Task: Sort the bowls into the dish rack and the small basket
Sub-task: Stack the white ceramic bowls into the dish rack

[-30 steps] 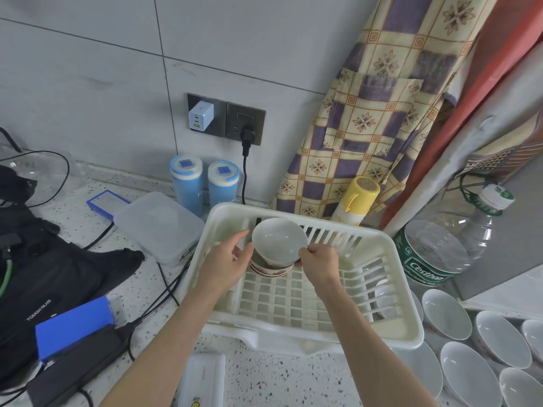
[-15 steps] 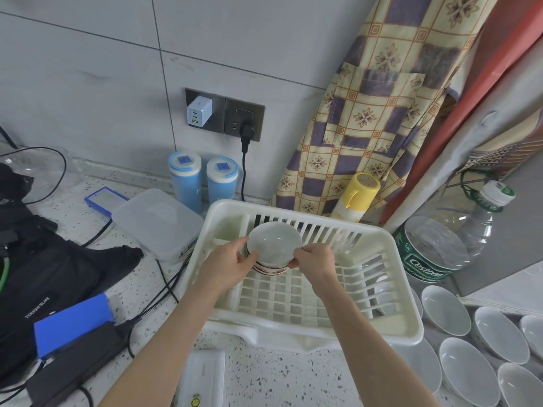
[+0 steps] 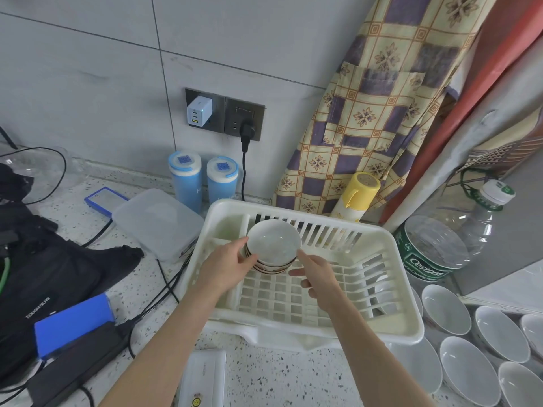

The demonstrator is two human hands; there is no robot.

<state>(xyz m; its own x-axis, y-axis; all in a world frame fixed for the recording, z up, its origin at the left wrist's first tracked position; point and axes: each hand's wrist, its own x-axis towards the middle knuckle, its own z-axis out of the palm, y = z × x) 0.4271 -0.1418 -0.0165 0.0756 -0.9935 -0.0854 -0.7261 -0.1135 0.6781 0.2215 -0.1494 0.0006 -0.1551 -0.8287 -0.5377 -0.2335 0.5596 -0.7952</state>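
Observation:
A white bowl (image 3: 273, 245) with brown stripes on its outside leans tilted in the back left part of the white plastic dish rack (image 3: 393, 277). My left hand (image 3: 227, 264) grips the bowl's left side. Just off the bowl's right rim is my right hand (image 3: 316, 276), fingers spread and holding nothing. Several white bowls (image 3: 467, 368) lie on the counter to the right of the rack. No small basket shows in view.
A clear lidded box (image 3: 157, 221) and two blue canisters (image 3: 202, 180) stand left of the rack. A black bag (image 3: 50, 268), a blue box (image 3: 73, 324) and cables cover the left counter. A big water bottle (image 3: 446, 236) and a yellow-capped can (image 3: 355, 198) stand behind the rack.
The bowl has gone down and back into the rack. My right hand has let go of its rim and pulled slightly away; my left hand still holds it.

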